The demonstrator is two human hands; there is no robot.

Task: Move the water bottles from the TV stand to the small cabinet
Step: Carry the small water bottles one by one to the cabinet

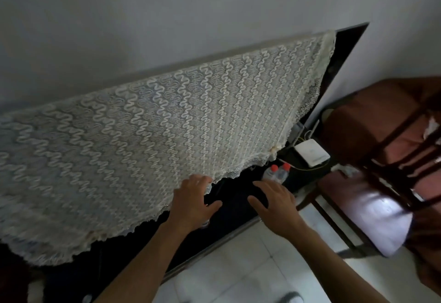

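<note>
Two clear water bottles with red caps [275,172] stand side by side on the dark TV stand [236,209], just under the lower right corner of the lace cloth. My right hand [274,203] hovers open just in front of them, fingers spread, apart from the bottles. My left hand [193,199] is open too, its fingertips at the hem of the lace cloth [152,135] that drapes the TV. Another bottle may sit below my left wrist, mostly hidden. The small cabinet is out of view.
A white box with cables [311,152] lies on the stand behind the bottles. A dark wooden chair with a reddish cushion [386,159] stands close on the right. White floor tiles [250,267] lie in front of the stand.
</note>
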